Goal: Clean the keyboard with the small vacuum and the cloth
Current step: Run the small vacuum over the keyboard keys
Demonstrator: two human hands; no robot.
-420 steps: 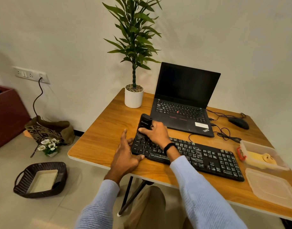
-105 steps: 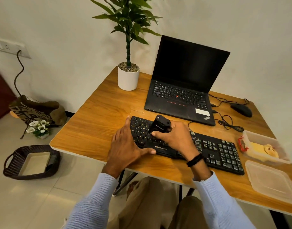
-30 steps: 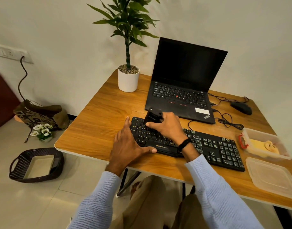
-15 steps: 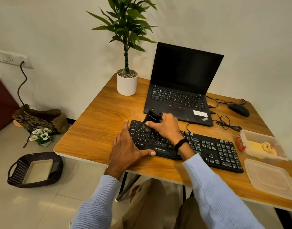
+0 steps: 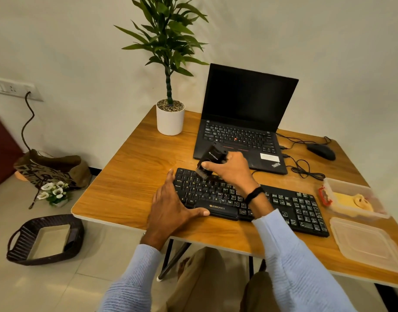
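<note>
The black keyboard (image 5: 290, 206) lies flat on the wooden table (image 5: 130, 176), near the front edge, its long side running roughly from 9 to 3 o'clock. The left hand (image 5: 171, 208) rests at the keyboard's 9 o'clock end, fingers straight along the side edge and thumb laid against the front edge. The right hand (image 5: 233, 171) grips the small vacuum (image 5: 213, 156), fingers and thumb curled round its black body. The vacuum is tilted, brush end down at the keyboard's 11 o'clock corner; whether the bristles touch the keys cannot be told. At 12 o'clock of the keyboard stands an open laptop (image 5: 243, 122), screen dark. A potted plant (image 5: 170, 119) stands at 11 o'clock and a mouse (image 5: 321, 151) at 2 o'clock. At 3 o'clock, just beside the keyboard, a clear box (image 5: 337, 183) holds the yellow cloth (image 5: 345, 199). A clear lid (image 5: 369, 242) lies at 4 o'clock.
</note>
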